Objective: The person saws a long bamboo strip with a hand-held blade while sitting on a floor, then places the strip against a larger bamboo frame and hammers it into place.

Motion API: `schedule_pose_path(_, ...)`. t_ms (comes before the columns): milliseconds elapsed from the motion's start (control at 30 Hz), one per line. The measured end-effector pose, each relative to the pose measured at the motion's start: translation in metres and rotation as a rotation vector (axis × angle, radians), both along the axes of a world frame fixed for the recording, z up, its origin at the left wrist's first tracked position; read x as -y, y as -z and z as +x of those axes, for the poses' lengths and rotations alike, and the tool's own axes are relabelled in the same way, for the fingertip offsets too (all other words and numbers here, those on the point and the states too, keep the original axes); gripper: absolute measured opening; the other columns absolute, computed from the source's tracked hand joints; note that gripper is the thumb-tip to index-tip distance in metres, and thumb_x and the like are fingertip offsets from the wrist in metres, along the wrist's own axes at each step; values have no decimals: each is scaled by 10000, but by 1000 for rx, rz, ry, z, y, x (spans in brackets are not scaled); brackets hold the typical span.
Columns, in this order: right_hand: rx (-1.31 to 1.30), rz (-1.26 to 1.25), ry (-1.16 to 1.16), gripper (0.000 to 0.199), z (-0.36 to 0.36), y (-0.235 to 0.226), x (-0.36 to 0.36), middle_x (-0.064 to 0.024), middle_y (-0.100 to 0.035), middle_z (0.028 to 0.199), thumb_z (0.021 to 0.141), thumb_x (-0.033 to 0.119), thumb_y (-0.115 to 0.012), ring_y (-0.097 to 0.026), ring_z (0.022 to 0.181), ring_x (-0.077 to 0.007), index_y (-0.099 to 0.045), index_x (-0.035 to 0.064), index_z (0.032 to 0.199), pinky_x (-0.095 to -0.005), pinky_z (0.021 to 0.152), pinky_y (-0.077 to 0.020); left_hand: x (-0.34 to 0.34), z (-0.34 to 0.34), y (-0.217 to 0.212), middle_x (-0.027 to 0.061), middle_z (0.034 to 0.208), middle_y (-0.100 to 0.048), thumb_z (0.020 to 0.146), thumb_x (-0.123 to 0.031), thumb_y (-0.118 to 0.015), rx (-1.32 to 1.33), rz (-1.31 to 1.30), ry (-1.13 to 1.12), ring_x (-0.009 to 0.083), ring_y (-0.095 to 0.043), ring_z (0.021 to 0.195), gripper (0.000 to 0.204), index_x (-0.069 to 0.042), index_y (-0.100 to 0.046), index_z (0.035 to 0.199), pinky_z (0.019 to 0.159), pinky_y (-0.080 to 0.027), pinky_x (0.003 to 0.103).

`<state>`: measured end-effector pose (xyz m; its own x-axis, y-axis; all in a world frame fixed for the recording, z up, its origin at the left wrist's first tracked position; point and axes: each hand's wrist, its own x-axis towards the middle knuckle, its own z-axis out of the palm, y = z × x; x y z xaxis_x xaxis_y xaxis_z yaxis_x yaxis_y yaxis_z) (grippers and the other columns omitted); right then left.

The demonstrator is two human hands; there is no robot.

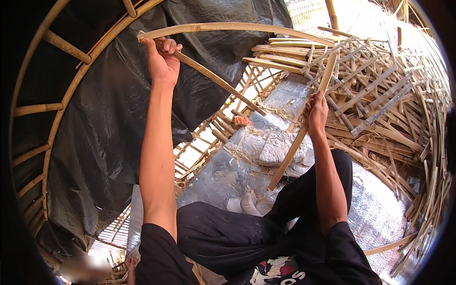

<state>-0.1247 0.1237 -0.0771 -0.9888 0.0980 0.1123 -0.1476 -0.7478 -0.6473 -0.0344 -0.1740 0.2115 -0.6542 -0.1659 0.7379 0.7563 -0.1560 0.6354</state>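
Note:
My raised left hand (pixel 164 61) is closed around the upper left end of a bamboo piece. A long pale bamboo strip (pixel 223 27) arches from that hand to the right. A second, straight strip (pixel 218 80) slants down from the same hand to the right. My right hand (pixel 316 113), lower and on the right, grips a flat bamboo strip (pixel 290 154) that stands at a slant. The upper end of this strip meets the arched one near the pile; whether they are joined I cannot tell.
A heap of cut bamboo strips (pixel 375 90) fills the right side. A pale stone block (pixel 282 148) lies on the silvery floor sheet (pixel 204 173) before my legs. Black plastic sheeting (pixel 104 123) and a bamboo frame (pixel 54 164) stand on the left. Another person is partly visible at lower left.

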Motion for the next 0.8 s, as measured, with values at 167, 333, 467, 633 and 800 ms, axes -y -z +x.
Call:
schedule_pose_path(167,-107,-31,-2,400,8,2,9,56,-354,590,1077,464,-423,-291,456,-36,-496,87,966,-219,411,-226,15,-5,11,-29,659,-367,907,-655,-520,76,80,-58,115,-379,654,541,-116,-525,854,750,-416,317)
schedule_pose_path(333,-163,-25,1,384,12,6,17,53,-361,591,1086,441,-415,-300,461,-32,-504,86,970,-220,411,-233,19,-7,28,-27,643,-366,967,-638,-449,150,105,-54,119,-378,629,538,-118,-524,847,698,-397,322)
schedule_pose_path(467,-247,93,35,349,13,12,24,52,-377,596,1095,398,-417,-321,474,-34,-506,81,980,-224,420,-250,30,-7,37,-32,642,-365,962,-634,-464,228,105,27,111,-374,616,532,-120,-531,840,695,-395,319)
schedule_pose_path(633,-380,259,70,348,12,15,29,42,-413,632,1103,385,-390,-352,527,-40,-516,67,1042,-211,473,-292,39,-11,51,-28,656,-368,971,-589,-500,319,147,113,113,-385,634,496,-111,-546,843,692,-388,308)
schedule_pose_path(800,-362,232,72,315,13,15,33,45,-397,611,1103,342,-423,-347,524,-40,-543,60,1031,-222,470,-284,42,-13,61,-9,716,-438,1010,-587,-438,437,143,110,109,-395,640,513,-103,-552,880,679,-393,294)
